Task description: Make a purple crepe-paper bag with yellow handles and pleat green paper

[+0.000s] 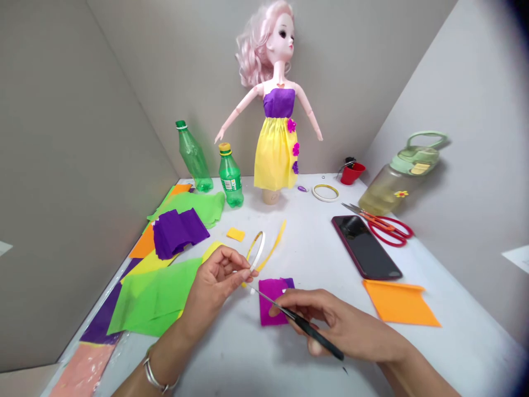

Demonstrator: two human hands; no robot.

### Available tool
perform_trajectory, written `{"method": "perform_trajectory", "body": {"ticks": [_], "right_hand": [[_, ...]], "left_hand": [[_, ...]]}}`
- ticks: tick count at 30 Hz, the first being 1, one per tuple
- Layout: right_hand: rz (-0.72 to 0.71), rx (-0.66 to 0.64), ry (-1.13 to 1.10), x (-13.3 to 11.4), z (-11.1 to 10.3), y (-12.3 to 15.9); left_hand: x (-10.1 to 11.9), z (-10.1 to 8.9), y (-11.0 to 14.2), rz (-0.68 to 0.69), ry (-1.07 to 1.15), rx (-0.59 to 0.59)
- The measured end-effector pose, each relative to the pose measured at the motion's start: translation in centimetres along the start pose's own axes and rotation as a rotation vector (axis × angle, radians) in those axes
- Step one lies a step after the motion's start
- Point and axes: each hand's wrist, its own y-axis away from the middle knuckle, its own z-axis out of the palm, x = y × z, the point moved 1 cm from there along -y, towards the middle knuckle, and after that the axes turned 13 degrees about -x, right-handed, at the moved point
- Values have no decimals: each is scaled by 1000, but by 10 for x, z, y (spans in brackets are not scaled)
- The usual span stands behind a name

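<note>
Left hand [215, 281], partly closed, thumb and fingertips pinching a looped white-backed yellow strip [257, 251] near its end, the free length curling toward the far side. Right hand [326, 325], closed in a pen grip on a slim black tool [308, 328], its fine tip held close to the pinch, above a magenta crepe paper piece [270, 303]. On the desk [314, 248]: green crepe paper [152, 295] and folded purple crepe paper [179, 232], left; orange crepe paper [399, 303], a dark smartphone [366, 248] and red-handled scissors [390, 229], right; a doll [275, 154] in a yellow-and-purple paper dress, far.
</note>
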Motion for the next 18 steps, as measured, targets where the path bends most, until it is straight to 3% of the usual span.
{"method": "perform_trajectory", "body": {"ticks": [5, 7, 13, 18], "right_hand": [[-43, 60, -8, 0, -2, -3], [-52, 101, 16, 0, -2, -4], [-13, 190, 167, -7, 4, -9], [25, 261, 345, -8, 9, -13]], "left_hand": [[-7, -16, -7, 67, -498, 96], [-9, -19, -9, 84, -568, 92], [-9, -7, -3, -82, -152, -7], [-11, 4, 2, -138, -17, -40]]}}
